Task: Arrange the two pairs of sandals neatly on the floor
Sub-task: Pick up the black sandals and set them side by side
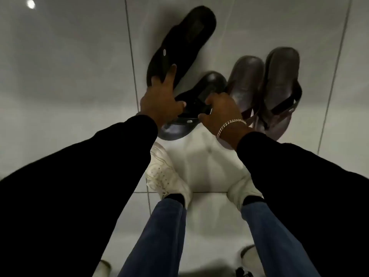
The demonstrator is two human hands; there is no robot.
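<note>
Two black sandals and two brown sandals lie on a pale tiled floor. My left hand point(159, 98) grips the toe end of the upper black sandal point(183, 43), which slants up and to the right. My right hand point(221, 112) is closed on the strap of the lower black sandal point(209, 84), whose front end lies between my hands. The brown pair sits side by side to the right: one brown sandal point(245, 80) next to my right hand, the other brown sandal point(279, 80) beyond it with its thong strap showing.
My feet in white sneakers point(167, 176) stand just below the sandals, legs in blue jeans. Grout lines cross the glossy floor tiles point(69, 76). A light reflection point(31, 4) shows at the top left. Small unclear objects sit at the bottom edge.
</note>
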